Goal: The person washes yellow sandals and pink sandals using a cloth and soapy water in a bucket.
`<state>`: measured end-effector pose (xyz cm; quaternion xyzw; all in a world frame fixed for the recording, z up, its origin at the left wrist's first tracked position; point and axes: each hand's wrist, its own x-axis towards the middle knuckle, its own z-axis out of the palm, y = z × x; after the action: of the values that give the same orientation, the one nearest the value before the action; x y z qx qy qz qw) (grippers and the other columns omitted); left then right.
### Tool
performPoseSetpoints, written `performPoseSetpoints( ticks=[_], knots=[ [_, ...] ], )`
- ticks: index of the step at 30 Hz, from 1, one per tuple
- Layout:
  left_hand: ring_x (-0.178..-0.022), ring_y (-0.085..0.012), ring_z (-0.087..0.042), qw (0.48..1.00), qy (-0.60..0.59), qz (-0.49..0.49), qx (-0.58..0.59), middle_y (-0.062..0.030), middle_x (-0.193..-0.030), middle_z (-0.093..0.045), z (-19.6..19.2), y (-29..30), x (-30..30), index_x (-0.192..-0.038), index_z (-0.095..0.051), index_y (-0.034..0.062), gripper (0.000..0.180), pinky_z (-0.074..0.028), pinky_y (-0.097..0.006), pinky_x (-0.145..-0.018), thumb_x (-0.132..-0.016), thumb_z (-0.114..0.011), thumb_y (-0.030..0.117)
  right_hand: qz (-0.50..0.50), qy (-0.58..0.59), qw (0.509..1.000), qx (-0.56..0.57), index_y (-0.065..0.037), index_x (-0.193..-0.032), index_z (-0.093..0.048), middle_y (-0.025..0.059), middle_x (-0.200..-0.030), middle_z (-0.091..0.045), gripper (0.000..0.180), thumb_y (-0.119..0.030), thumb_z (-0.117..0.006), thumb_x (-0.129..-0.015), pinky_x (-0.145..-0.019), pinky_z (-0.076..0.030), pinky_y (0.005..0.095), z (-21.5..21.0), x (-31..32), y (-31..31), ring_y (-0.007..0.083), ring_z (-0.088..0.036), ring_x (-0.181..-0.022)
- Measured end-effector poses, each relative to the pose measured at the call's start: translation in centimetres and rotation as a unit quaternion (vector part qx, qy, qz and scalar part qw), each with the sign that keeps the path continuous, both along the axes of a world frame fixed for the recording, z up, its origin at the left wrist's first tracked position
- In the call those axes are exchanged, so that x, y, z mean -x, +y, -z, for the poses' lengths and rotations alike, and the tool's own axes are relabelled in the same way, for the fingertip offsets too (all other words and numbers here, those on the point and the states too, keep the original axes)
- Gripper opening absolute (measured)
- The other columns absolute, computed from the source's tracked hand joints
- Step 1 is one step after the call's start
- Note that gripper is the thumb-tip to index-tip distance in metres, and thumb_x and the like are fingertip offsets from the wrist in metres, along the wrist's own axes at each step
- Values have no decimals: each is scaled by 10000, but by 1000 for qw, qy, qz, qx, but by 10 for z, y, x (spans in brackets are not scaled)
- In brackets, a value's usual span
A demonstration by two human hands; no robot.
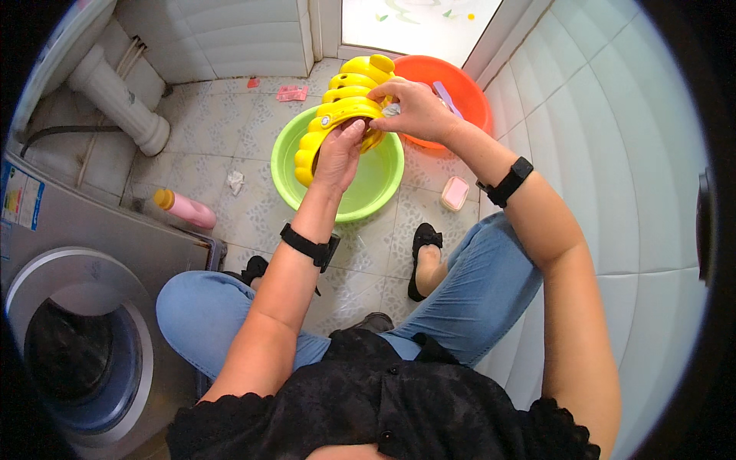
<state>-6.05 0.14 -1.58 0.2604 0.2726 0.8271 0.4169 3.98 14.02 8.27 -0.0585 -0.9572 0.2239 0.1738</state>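
Above the light green basin (282, 172) I hold a puffy yellow clog (349, 103), with ridged segments, holes and a pale round rivet on its strap. My left hand (337, 157) grips it, its thumb at the shoe's dark opening and its other fingers hidden. From the right, my right hand (418, 111) has its fingers curled onto the clog's upper side, with the thumb near the strap. Shallow water (364, 195) seems to lie in the basin below.
Behind my right hand stands an orange basin (481, 103) with a purple-handled item (446, 98) in it. A pink soap bar (455, 192) sits in a dish nearby. Left are a pink bottle (190, 209), crumpled white paper (235, 181) and a grey washing machine (146, 280).
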Motion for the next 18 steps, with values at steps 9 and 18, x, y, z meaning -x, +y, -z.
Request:
performPoseSetpoints(
  ticks=[9, 18],
  knots=[
    [-1067, -170, -582, 996, -45, -9, 71, -39, -1158, -612, 6, 4, 3, -1235, -543, 86, 319, -444, -342, -974, -958, -587, 239, -21, 68, 997, 5, -10, -992, -692, 105, -962, -692, 379, -262, -788, -725, -831, -511, 326, 9, -4, -3, 225, -663, -898],
    [-1116, -196, -558, 987, -156, 36, 16, -69, -1204, -592, 2, 2, 1, -1249, -533, 106, 431, -431, -376, -1003, -936, -602, 394, -18, 24, 997, 73, -27, -1011, -717, 118, -993, -689, 362, -279, -771, -757, -863, -497, 318, 1, 7, -2, 219, -651, -935]
  ],
)
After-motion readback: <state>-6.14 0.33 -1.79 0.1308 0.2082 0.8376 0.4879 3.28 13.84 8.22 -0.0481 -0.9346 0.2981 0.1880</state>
